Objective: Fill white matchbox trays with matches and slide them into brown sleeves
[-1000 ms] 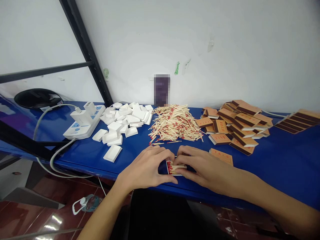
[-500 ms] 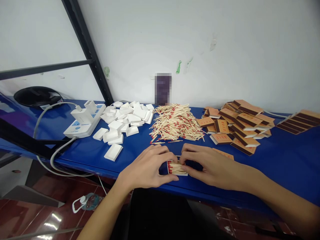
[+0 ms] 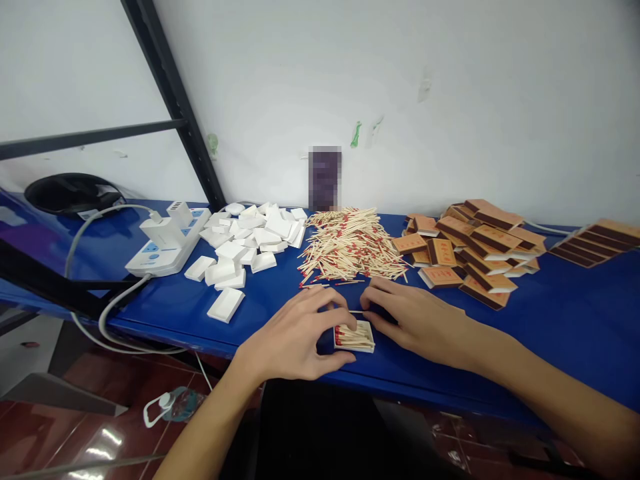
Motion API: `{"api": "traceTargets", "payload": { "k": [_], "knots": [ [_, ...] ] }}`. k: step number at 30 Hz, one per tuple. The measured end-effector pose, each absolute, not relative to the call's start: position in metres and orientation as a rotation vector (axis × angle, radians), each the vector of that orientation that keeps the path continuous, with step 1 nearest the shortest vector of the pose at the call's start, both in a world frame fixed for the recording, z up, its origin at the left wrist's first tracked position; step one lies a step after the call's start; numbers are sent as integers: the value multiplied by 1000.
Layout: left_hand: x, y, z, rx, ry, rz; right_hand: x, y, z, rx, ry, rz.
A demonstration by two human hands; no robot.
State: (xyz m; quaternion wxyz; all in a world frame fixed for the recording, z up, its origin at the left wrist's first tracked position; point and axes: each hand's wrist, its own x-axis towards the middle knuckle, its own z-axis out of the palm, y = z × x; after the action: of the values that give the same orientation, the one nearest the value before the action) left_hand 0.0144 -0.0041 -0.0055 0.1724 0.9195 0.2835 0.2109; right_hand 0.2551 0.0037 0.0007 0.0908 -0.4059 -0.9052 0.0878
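A small white matchbox tray (image 3: 355, 349) filled with red-headed matches (image 3: 353, 335) lies on the blue table near its front edge. Around its left end curves my left hand (image 3: 305, 333), thumb at the front side and index finger over the matches. Just behind the tray, my right hand (image 3: 410, 320) pinches the right end of a single match (image 3: 355, 311). Beyond both hands rises a large heap of loose matches (image 3: 353, 247). My right hand partly covers an orange matchbox sleeve lying behind it.
White empty trays (image 3: 270, 230) are piled at the left, beside a white power strip (image 3: 165, 250) with cables. Orange matchbox sleeves (image 3: 480, 240) are heaped at the right, with more (image 3: 595, 243) lined up farther right. A black rack post (image 3: 175, 100) stands at the left.
My right hand has moved off the matches in the tray to the single match behind it, uncovering the tray's right end. My left hand has stayed nearly still.
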Motion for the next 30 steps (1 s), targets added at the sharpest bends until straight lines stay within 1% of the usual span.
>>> {"api": "traceTargets", "payload": {
  "k": [2, 7, 9, 13, 15, 20, 25, 30],
  "knots": [
    [14, -4, -6, 2622, 744, 603, 256, 4, -1, -1196, -2708, 272],
    [14, -3, -6, 2608, 693, 596, 258, 5, 2, -1195, -2671, 176],
    [14, -3, -6, 2585, 705, 596, 258, 4, 6, -1184, -2629, 247],
    [15, -4, -7, 2539, 747, 643, 258, 1, 15, -1134, -2594, 504],
    [15, -5, -6, 2512, 780, 644, 257, -1, 17, -1120, -2612, 559],
    [15, -6, -3, 2469, 841, 623, 253, -3, 20, -1083, -2618, 652],
    [14, -5, -3, 2488, 778, 608, 253, -7, 23, -1091, -2611, 639],
    [14, -5, -4, 2477, 761, 607, 253, -8, 23, -1079, -2652, 696]
  ]
}}
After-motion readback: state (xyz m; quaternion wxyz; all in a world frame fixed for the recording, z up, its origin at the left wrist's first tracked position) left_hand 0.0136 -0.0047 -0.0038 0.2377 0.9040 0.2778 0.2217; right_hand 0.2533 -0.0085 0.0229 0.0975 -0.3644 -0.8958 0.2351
